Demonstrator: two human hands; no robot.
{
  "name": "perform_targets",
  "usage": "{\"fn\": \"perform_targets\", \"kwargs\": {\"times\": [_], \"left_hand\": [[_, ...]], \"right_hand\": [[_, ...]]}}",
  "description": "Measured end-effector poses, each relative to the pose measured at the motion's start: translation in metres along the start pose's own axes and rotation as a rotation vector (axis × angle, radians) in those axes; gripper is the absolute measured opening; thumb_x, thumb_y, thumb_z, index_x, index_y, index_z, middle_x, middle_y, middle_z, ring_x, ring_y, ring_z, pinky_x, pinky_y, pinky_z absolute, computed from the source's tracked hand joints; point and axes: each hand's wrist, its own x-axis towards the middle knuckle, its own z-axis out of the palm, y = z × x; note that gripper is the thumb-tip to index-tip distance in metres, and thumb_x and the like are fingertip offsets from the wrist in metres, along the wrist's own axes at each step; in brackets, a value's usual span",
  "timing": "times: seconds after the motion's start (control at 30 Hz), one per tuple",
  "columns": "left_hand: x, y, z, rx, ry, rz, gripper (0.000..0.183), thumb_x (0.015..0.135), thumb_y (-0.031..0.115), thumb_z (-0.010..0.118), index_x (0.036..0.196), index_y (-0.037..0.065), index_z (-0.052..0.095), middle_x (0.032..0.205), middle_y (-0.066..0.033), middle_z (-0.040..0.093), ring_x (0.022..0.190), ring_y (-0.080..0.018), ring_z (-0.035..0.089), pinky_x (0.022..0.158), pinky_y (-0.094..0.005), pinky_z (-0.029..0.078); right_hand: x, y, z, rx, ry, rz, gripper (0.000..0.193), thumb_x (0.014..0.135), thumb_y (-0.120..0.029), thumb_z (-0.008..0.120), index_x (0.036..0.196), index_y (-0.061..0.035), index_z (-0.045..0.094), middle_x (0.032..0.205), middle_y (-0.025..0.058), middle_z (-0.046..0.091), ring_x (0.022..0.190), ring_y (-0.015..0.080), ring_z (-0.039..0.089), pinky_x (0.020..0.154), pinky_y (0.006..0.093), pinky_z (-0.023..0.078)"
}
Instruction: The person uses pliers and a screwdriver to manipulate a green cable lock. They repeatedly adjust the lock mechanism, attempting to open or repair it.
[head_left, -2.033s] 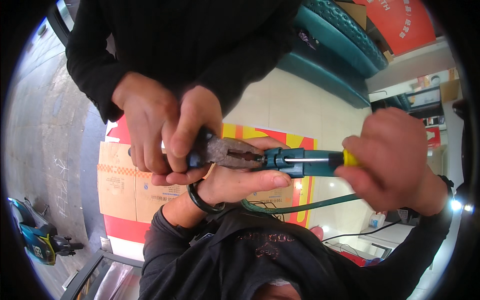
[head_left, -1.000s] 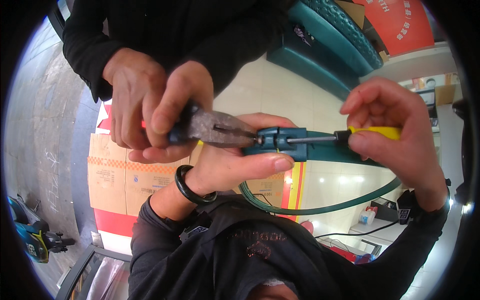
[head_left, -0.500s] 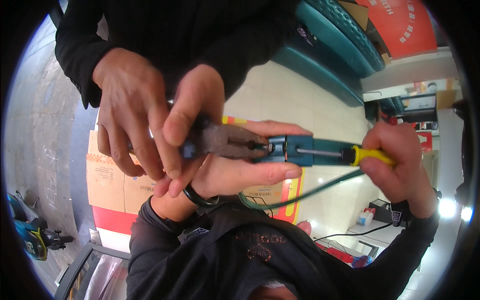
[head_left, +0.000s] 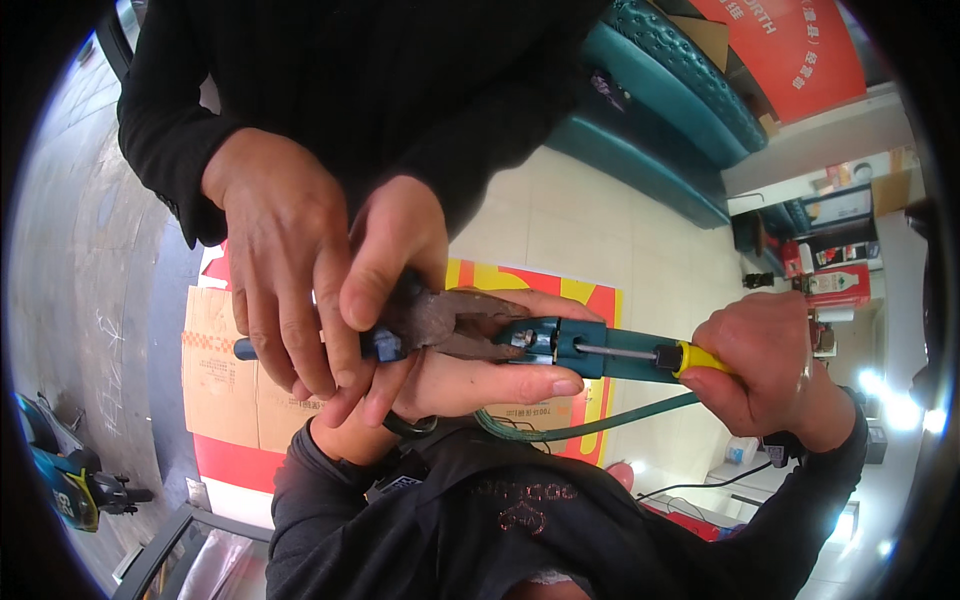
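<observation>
My left hand [head_left: 490, 386] grips a teal block-shaped fitting [head_left: 585, 345], its thumb along the near side and fingers along the far side. A small metal part [head_left: 530, 342] shows at the fitting's left end. My right hand [head_left: 765, 355] is closed on a yellow-and-black screwdriver [head_left: 705, 366], its shaft pointing left with the tip against the fitting. A green cord or hose [head_left: 600, 425] loops below, from near my left wrist to my right hand. A person opposite holds blue-handled pliers [head_left: 440, 322], jaws apart around the fitting's left end; I cannot tell whether they grip it.
The other person's hands [head_left: 290, 250] are close to my left hand. Beneath are cardboard boxes [head_left: 225, 370] and a red-yellow panel [head_left: 600, 300]. A teal tufted sofa [head_left: 650, 150] stands at the far right. A dark chair frame [head_left: 180, 520] is at the near left.
My right hand and the screwdriver have moved left and slightly nearer in view, and the fitting has shifted slightly left and nearer. The pliers' jaws now look wider apart.
</observation>
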Motion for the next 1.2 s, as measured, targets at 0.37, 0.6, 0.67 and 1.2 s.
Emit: {"fn": "perform_targets", "kwargs": {"times": [0.37, 0.6, 0.67, 1.2], "left_hand": [[0.002, -0.011, 0.006, 0.031, 0.045, 0.034, 0.055, 0.078, 0.026, 0.085, 0.124, -0.001, 0.067, 0.11, -0.0126, 0.072, 0.101, -0.0222, 0.068, 0.095, -0.0329, 0.051], [-0.001, -0.007, 0.01, 0.027, 0.079, -0.029, 0.055, 0.077, 0.028, 0.085, 0.121, 0.0, 0.068, 0.108, -0.012, 0.072, 0.1, -0.0215, 0.068, 0.093, -0.0337, 0.052], [-0.001, -0.008, 0.01, 0.035, 0.078, -0.011, 0.055, 0.077, 0.029, 0.085, 0.121, -0.001, 0.068, 0.107, -0.0118, 0.072, 0.099, -0.0213, 0.068, 0.093, -0.0337, 0.052], [0.003, -0.025, 0.014, -0.028, 0.076, 0.09, 0.055, 0.075, 0.023, 0.087, 0.118, -0.005, 0.067, 0.103, -0.0102, 0.072, 0.093, -0.0174, 0.067, 0.087, -0.0297, 0.053]], "right_hand": [[-0.004, 0.004, 0.0, 0.033, -0.03, 0.03, 0.028, 0.09, -0.027, 0.074, 0.077, -0.0076, 0.058, 0.058, 0.0108, 0.054, 0.046, 0.027, 0.055, 0.044, 0.036, 0.037], [-0.003, -0.006, -0.008, 0.332, -0.176, 0.255, 0.025, 0.095, -0.027, 0.068, 0.083, -0.0062, 0.061, 0.068, 0.013, 0.061, 0.051, 0.025, 0.058, 0.046, 0.0343, 0.036], [-0.003, -0.008, -0.009, 0.389, -0.209, 0.289, 0.024, 0.096, -0.026, 0.066, 0.084, -0.0062, 0.062, 0.069, 0.0131, 0.061, 0.051, 0.0244, 0.058, 0.046, 0.0339, 0.036], [-0.01, -0.016, -0.004, 0.37, -0.166, 0.298, 0.021, 0.095, -0.023, 0.068, 0.084, -0.0062, 0.062, 0.064, 0.012, 0.058, 0.046, 0.0241, 0.054, 0.044, 0.0334, 0.034]]}}
